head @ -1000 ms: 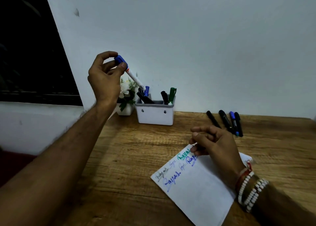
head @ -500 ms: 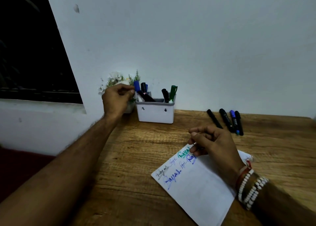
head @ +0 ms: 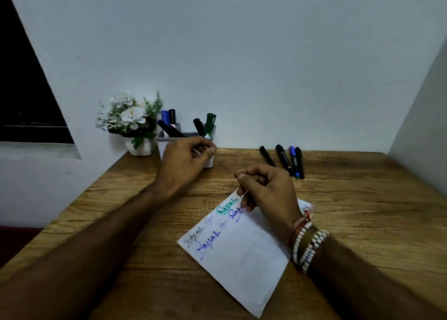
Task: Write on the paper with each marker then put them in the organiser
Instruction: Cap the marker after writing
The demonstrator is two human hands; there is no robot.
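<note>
A white sheet of paper point(head: 242, 254) lies on the wooden table point(head: 362, 223), with green, blue and grey writing at its upper left. My right hand point(head: 268, 189) rests on the paper's top edge, fingers curled, with nothing visible in it. My left hand point(head: 186, 161) hovers in front of the white organiser point(head: 210, 163), fingers curled and empty. The organiser holds a blue marker point(head: 165, 116), a green marker point(head: 210, 122) and three black ones. On the table to the right lie three black markers point(head: 283, 158) and one blue-capped marker point(head: 293, 160).
A small white pot of white flowers point(head: 129, 117) stands left of the organiser, against the pale wall. A dark window point(head: 24, 89) fills the left. A second wall point(head: 423, 114) borders the table on the right. The table's left edge runs diagonally beside my left forearm.
My left hand lowered the blue marker into the organiser, let go of it, and moved down and right in front of the box. My right hand stayed on the paper.
</note>
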